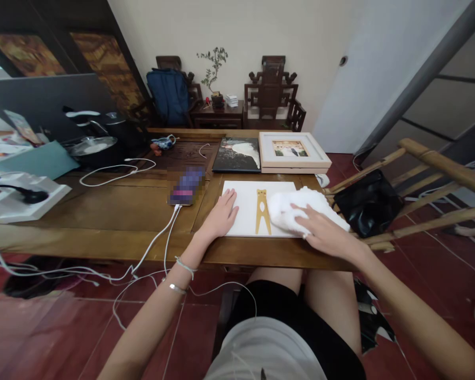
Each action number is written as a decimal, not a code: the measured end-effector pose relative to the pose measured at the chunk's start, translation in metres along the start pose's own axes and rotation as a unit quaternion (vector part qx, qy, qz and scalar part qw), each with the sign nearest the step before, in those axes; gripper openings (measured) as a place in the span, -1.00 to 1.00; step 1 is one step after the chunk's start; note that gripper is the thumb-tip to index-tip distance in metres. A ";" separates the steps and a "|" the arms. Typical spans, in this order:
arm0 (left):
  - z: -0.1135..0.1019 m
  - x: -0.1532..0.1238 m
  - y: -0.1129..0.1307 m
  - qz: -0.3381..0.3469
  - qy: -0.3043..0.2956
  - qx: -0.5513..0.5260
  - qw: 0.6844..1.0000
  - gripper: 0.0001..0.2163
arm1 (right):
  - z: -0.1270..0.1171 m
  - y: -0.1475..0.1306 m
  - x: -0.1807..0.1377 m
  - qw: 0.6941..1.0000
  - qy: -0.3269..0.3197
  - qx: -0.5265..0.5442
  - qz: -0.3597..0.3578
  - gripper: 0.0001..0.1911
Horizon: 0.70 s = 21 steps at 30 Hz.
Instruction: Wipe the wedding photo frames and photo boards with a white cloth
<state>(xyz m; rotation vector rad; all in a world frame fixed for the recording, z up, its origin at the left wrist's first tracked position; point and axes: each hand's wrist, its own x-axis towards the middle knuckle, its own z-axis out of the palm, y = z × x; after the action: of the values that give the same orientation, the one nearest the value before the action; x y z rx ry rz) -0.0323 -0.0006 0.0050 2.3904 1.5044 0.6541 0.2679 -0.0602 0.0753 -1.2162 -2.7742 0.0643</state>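
Note:
On the wooden table lies a white rectangular board [243, 211]. My left hand [220, 214] rests flat on its left side, fingers stretched out. A flat gold two-legged piece with a bear-like head [262, 198] is on the middle of the board; I cannot tell whether it is loose or printed. To its right is a bunched, fluffy white cloth [283, 203], covering the board's right part. My right hand [320, 229] presses on this cloth with its fingers partly bent into it, and some fingertips are hard to make out.
Behind the board are a dark picture panel [231, 155] and a framed picture [267, 163]. A phone [186, 184] with white cables lies left. Farther left stand a power strip [43, 203] and a kettle [121, 126]. A bamboo chair [423, 153] holding a black bag [366, 203] is at right.

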 end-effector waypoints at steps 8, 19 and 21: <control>0.000 -0.001 0.000 0.007 0.005 0.000 1.000 -0.51 | -0.001 -0.028 -0.028 1.000 -0.009 0.019 -0.003 -0.54; -0.003 -0.001 -0.001 0.011 -0.002 -0.009 1.000 -0.51 | -0.007 0.055 0.095 0.998 0.016 -0.014 0.051 -0.75; -0.002 -0.001 -0.002 0.008 -0.003 -0.010 1.000 -0.50 | -0.006 0.057 0.099 0.998 0.018 -0.014 0.054 -0.75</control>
<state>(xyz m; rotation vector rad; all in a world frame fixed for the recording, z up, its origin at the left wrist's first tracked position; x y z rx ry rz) -0.0351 -0.0009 0.0062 2.3903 1.4718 0.6609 0.2441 0.0511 0.0854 -1.3606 -2.6861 0.0136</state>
